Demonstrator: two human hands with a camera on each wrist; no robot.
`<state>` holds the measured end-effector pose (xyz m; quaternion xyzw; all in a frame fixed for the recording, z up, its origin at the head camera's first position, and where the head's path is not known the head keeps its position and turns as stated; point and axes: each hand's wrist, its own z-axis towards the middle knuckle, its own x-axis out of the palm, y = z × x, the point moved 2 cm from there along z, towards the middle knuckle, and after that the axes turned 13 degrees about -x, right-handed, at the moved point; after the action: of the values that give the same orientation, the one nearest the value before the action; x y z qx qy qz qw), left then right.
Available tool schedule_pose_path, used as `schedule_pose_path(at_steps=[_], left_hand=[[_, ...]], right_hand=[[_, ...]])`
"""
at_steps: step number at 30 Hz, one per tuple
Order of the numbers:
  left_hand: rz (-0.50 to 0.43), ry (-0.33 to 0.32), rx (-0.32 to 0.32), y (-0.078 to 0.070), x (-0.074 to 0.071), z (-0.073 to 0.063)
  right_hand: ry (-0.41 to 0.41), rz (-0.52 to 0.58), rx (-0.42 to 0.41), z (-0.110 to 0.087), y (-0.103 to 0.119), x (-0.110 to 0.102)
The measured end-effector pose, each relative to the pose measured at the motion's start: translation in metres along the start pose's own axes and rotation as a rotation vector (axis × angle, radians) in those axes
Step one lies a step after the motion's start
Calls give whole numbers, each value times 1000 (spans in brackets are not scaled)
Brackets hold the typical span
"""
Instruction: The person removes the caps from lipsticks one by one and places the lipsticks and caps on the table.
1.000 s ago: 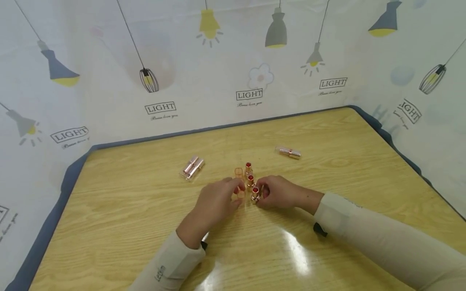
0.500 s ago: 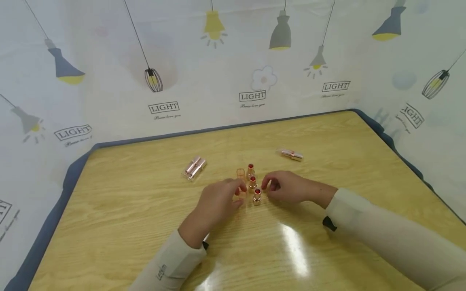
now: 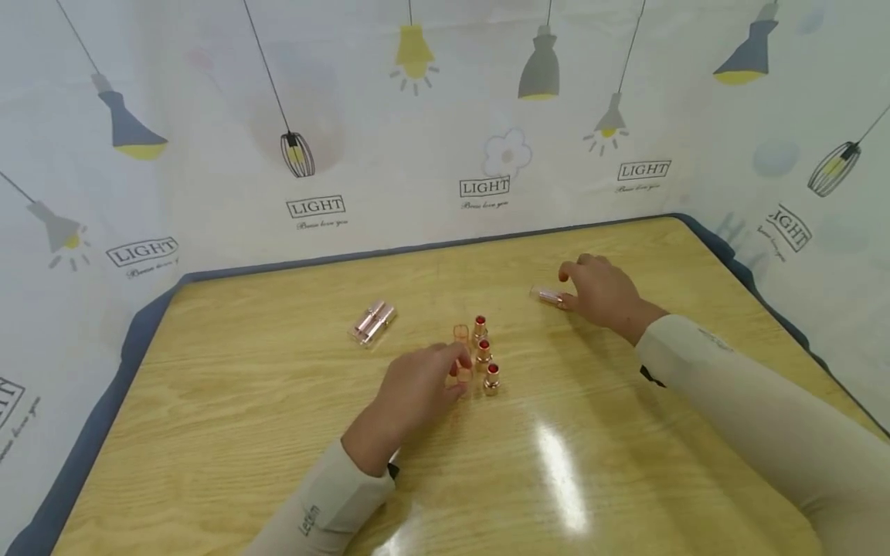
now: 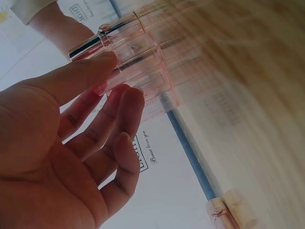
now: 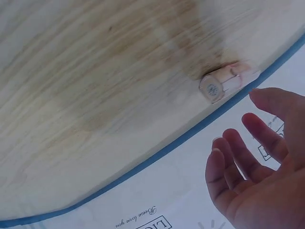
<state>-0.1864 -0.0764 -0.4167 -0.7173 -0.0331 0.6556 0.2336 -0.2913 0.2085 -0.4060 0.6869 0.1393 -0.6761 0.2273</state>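
Note:
Three uncapped lipsticks [image 3: 484,353] with red tips and rose-gold bases stand upright in a row on the table. Just left of them stand clear pinkish caps [image 3: 461,333]. My left hand [image 3: 417,386] pinches the nearest clear lipstick cap [image 3: 463,374] between thumb and fingers; the left wrist view shows the caps [image 4: 143,71] close together at the fingertips. My right hand [image 3: 601,292] is over at the back right, fingers loosely bent, beside a capped lipstick [image 3: 549,297] lying on its side. In the right wrist view the thumb is near this lipstick [image 5: 226,82], apart from it.
Two capped lipsticks [image 3: 373,322] lie side by side to the left of the row. The wooden table [image 3: 243,432] has a blue-edged border, and behind it hangs a pale cloth [image 3: 389,154] printed with lamps.
My right hand has left the nearest uncapped lipstick and moved away to the right and back, to the lying lipstick. My left hand stays at the caps.

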Motion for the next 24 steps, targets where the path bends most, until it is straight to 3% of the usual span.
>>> schedule_pose_path(at_steps=[9,24], left_hand=[[19,-3,21,-2,3,0],[39,-1,1,0,0,-1]], right_hand=[[64,-67,21,8,-11,7],[101,95,40,22,-2,18]])
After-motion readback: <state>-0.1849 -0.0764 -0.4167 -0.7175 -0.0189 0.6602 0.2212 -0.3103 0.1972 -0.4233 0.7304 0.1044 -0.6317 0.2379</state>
